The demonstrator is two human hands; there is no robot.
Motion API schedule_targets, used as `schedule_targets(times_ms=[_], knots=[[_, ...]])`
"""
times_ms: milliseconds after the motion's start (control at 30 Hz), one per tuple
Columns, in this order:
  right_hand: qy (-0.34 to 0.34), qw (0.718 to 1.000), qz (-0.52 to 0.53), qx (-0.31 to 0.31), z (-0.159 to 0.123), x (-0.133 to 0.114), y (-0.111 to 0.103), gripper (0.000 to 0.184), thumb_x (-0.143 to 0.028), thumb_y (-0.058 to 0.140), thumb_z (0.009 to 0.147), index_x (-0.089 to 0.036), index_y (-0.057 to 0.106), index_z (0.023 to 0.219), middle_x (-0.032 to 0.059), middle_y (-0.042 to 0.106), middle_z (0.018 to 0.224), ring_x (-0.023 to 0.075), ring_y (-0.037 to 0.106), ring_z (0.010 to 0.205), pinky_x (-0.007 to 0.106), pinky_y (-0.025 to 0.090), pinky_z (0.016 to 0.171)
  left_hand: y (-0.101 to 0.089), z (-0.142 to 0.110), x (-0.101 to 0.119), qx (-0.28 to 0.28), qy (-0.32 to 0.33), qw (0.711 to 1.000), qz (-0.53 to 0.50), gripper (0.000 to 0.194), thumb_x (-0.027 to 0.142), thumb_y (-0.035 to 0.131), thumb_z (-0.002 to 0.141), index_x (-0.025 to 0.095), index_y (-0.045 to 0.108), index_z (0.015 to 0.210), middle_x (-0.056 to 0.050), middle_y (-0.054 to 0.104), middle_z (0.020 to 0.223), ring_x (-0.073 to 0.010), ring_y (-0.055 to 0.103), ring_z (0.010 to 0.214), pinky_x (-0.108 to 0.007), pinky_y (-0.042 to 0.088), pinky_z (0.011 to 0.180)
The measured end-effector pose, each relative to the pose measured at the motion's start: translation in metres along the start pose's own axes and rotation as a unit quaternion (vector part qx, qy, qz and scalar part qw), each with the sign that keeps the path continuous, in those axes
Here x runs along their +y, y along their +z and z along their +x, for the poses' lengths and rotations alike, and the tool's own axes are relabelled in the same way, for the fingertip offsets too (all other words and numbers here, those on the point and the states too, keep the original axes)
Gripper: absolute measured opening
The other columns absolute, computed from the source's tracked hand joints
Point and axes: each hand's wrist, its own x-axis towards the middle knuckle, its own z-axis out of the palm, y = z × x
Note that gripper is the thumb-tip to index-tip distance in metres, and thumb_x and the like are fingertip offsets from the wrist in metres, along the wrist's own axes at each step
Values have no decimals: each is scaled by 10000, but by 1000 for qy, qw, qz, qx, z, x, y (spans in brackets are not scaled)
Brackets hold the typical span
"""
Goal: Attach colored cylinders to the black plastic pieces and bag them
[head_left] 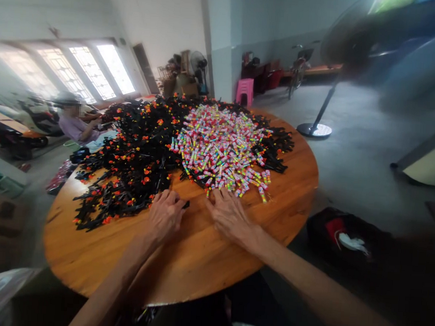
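Observation:
My left hand is closed over a small black plastic piece, whose end sticks out beside the fingers. It looks like one of the black toy-gun-like pieces with orange tips heaped in a large pile on the left and back of the table. My right hand reaches to the near edge of a mound of small tubes with pink-and-white labels and yellow, green and red ends. Its fingers are stretched forward, with the fingertips touching the tubes. Whether one is between them is hidden.
A round wooden table carries both piles. A person sits beyond its left side. On the right stand a floor fan and a dark bag on the floor. Pink stools and a bicycle are behind.

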Motion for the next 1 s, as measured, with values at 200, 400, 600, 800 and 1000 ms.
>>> schedule_targets(times_ms=[200,400,600,800,1000], knots=[[-86,995,14,-46,32,17,2,256,-124,473,992,-151,724,1034,162,593,1206,287,467,1180,453,425,972,4,-35,13,8,-19,993,-117,141,177,559,921,216,694,936,-96,651,979,-263,577,946,-428,500,827],[-177,982,55,-16,36,4,20,202,-142,517,979,-142,701,1064,137,627,1153,259,489,1132,428,420,987,15,-53,17,71,-57,978,-188,147,192,503,979,201,648,1005,-92,657,997,-236,618,953,-412,532,866],[-187,978,95,16,34,-11,38,260,-99,506,955,-123,650,1169,130,646,1110,248,533,1100,387,436,964,25,-57,21,161,-86,962,-204,90,193,500,977,194,590,976,-81,621,927,-218,605,865,-370,543,775],[-101,959,262,-51,51,-14,34,198,-162,522,967,-156,700,1054,78,699,994,193,606,869,295,419,779,26,-58,16,139,-57,965,-217,135,201,480,1006,184,611,980,-83,614,939,-202,603,860,-347,545,780],[-99,882,439,-141,62,-8,26,218,-152,523,937,-129,731,996,29,708,862,158,596,781,262,387,716,22,-58,10,124,-40,967,-220,158,211,486,1024,171,639,1029,-93,645,994,-201,623,903,-355,549,820]])
